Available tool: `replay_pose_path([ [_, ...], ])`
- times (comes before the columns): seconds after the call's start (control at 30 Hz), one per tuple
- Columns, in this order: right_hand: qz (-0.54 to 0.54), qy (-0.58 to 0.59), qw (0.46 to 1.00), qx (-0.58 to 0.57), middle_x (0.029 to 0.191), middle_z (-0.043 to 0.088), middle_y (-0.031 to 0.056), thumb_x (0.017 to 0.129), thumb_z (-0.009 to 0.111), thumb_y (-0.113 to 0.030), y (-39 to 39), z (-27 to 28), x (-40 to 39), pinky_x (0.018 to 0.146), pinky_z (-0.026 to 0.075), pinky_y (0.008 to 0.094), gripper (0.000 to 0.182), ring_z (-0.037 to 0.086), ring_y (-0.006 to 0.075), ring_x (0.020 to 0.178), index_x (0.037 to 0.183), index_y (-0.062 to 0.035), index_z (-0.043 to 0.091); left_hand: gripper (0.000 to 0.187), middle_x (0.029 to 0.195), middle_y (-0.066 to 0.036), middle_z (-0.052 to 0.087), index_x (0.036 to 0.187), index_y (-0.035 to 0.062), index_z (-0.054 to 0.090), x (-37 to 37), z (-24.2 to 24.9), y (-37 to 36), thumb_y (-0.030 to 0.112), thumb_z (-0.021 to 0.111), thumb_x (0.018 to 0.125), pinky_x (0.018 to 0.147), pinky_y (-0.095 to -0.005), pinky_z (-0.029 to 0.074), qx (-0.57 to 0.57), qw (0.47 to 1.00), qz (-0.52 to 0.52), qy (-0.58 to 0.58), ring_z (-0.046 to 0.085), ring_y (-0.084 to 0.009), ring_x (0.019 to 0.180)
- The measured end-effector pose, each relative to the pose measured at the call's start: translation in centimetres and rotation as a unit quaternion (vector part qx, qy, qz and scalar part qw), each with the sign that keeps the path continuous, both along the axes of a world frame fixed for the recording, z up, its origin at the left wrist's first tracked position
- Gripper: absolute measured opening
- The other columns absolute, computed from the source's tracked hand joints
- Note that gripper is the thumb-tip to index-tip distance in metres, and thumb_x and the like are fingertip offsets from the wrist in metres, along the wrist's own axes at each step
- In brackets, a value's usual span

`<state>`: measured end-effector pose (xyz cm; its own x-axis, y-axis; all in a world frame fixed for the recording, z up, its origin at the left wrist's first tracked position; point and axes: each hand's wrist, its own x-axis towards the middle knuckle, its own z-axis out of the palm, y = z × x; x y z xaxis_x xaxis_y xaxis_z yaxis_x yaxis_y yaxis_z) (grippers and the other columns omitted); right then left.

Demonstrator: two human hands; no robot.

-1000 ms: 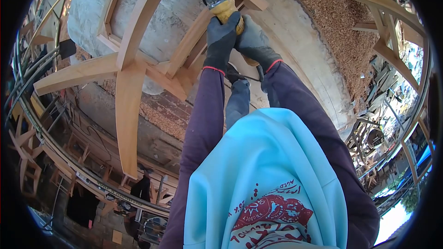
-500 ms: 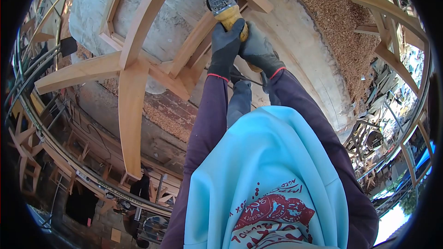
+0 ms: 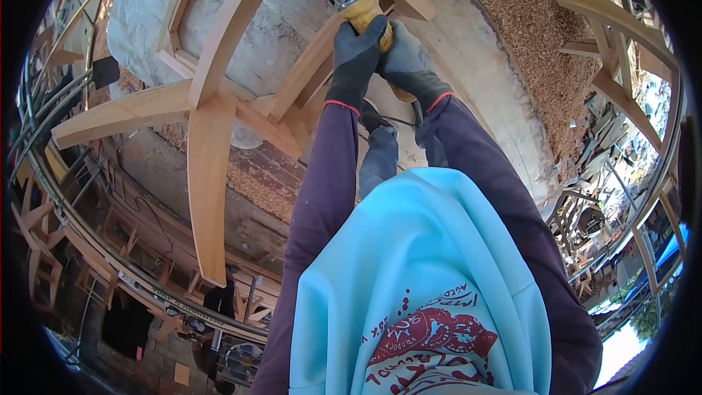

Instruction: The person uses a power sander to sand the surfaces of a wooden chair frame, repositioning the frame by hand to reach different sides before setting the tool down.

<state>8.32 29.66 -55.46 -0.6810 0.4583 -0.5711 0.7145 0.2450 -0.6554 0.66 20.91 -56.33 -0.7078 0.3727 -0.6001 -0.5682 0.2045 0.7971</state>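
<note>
Hands (image 3: 354,58) grip power tool (image 3: 361,12) beside wooden frame (image 3: 212,121).

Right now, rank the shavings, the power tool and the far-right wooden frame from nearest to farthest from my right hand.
From your right hand:
1. Power tool, in its grasp
2. Shavings, to the right
3. Wooden frame, far right

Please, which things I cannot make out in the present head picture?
- Underside of the yellow power tool: hidden by its own head, so contact with wood cannot be confirmed.
- Right hand's fingertips: hidden behind the hand and tool.
- Long curved wooden piece: upper end cut off by top edge.
- Blue cloth's print: partly lost in folds.
</note>
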Motion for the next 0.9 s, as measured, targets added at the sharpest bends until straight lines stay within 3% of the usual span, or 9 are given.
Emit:
replay_pose_path([
  [0.37, -0.015, 0.007, 1.0, -0.007, 0.108, 0.07, 0.0267, 0.074, 0.086, -0.036, -0.2, 0.5, 3.3, 0.089, 0.053, 0.0468, 0.064, 0.068, 0.044, 0.106, 0.119, -0.002, 0.056, 0.046, 0.112, -0.013, 0.071, 0.121, -0.005, 0.061, 3.1, 0.3, 0.0, 0.026, 0.077, 0.091, 0.087, -0.0344, 0.055, -0.022, 0.999, -0.021, 0.018, 0.07, -0.0204, 0.099],
  [0.47, -0.011, -0.024, 1.0, -0.008, 0.111, 0.071, 0.0232, 0.075, 0.085, -0.028, -0.7, 0.8, 4.4, 0.089, 0.053, 0.046, 0.066, 0.068, 0.0418, 0.108, 0.129, -0.0054, 0.053, 0.048, 0.112, -0.013, 0.07, 0.123, -0.0052, 0.06, 4.3, 0.0, -0.9, 0.026, 0.077, 0.091, 0.087, -0.0346, 0.054, -0.036, 0.998, -0.038, 0.033, 0.07, -0.0211, 0.099],
  [0.53, 0.001, -0.005, 1.0, -0.016, 0.109, 0.07, 0.0265, 0.074, 0.086, -0.034, -1.3, 0.7, 5.0, 0.09, 0.053, 0.0473, 0.064, 0.068, 0.0435, 0.107, 0.12, -0.0015, 0.056, 0.048, 0.111, -0.014, 0.07, 0.121, -0.006, 0.059, 5.1, 0.2, -1.6, 0.026, 0.078, 0.091, 0.087, -0.0348, 0.054, -0.003, 1.0, 0.005, 0.01, 0.07, -0.0213, 0.099],
  [0.67, 0.05, -0.011, 0.999, -0.014, 0.107, 0.07, 0.0259, 0.075, 0.085, -0.033, -1.9, 1.4, 4.1, 0.089, 0.054, 0.0469, 0.063, 0.068, 0.0437, 0.106, 0.119, -0.0014, 0.056, 0.048, 0.111, -0.014, 0.07, 0.122, -0.0066, 0.059, 4.9, -0.6, -3.0, 0.026, 0.077, 0.091, 0.088, -0.0338, 0.055, -0.004, 1.0, 0.027, 0.006, 0.07, -0.0211, 0.099],
  [0.9, 0.021, -0.004, 1.0, -0.009, 0.108, 0.07, 0.0259, 0.073, 0.086, -0.035, -0.7, -0.2, 0.6, 0.089, 0.054, 0.046, 0.064, 0.068, 0.0433, 0.106, 0.118, -0.0015, 0.056, 0.046, 0.113, -0.013, 0.07, 0.122, -0.0067, 0.06, 1.2, -0.4, -1.3, 0.026, 0.075, 0.093, 0.088, -0.0328, 0.054, -0.007, 1.0, 0.014, 0.015, 0.069, -0.0198, 0.1],
])
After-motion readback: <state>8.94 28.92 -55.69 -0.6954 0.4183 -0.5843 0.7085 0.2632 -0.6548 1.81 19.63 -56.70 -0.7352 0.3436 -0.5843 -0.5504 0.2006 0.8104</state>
